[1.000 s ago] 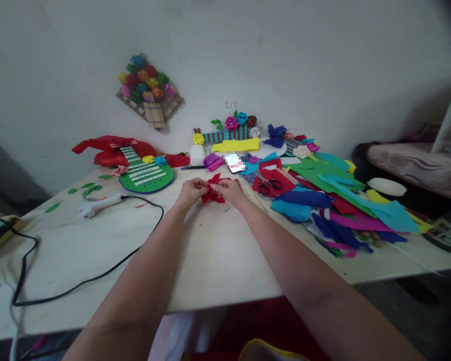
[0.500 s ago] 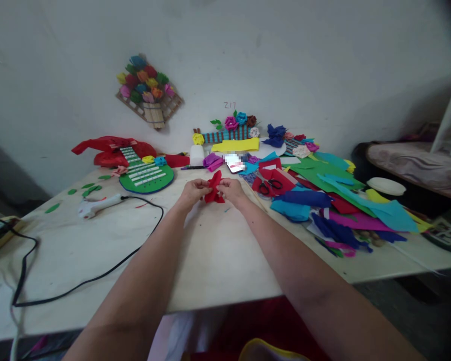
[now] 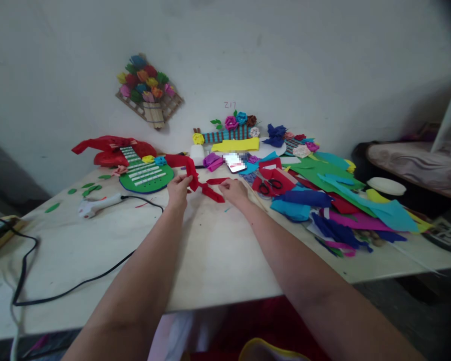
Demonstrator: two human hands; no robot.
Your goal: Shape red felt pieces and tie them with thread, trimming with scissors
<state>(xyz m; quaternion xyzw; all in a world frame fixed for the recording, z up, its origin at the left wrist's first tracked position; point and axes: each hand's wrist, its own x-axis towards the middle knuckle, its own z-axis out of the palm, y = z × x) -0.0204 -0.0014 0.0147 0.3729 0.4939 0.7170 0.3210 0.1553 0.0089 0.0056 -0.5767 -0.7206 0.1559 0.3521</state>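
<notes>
Both my hands work on a red felt strip [image 3: 205,187] over the middle of a pale wooden table [image 3: 218,250]. My left hand [image 3: 178,188] pinches the strip's left end, which stands up near a green guitar-shaped craft piece [image 3: 146,174]. My right hand [image 3: 233,189] pinches the right end, low over the table. The strip is stretched between the two hands, folded and twisted in the middle.
A white glue gun [image 3: 97,204] with a black cord [image 3: 78,283] lies at the left. Black-handled scissors [image 3: 268,185] and a heap of coloured felt sheets [image 3: 334,200] fill the right side. Felt flowers [image 3: 233,128] line the wall. A flower craft [image 3: 148,90] hangs above.
The red felt was bunched between my hands held close together. Now my left hand has moved left and up, and the strip is pulled out long between them.
</notes>
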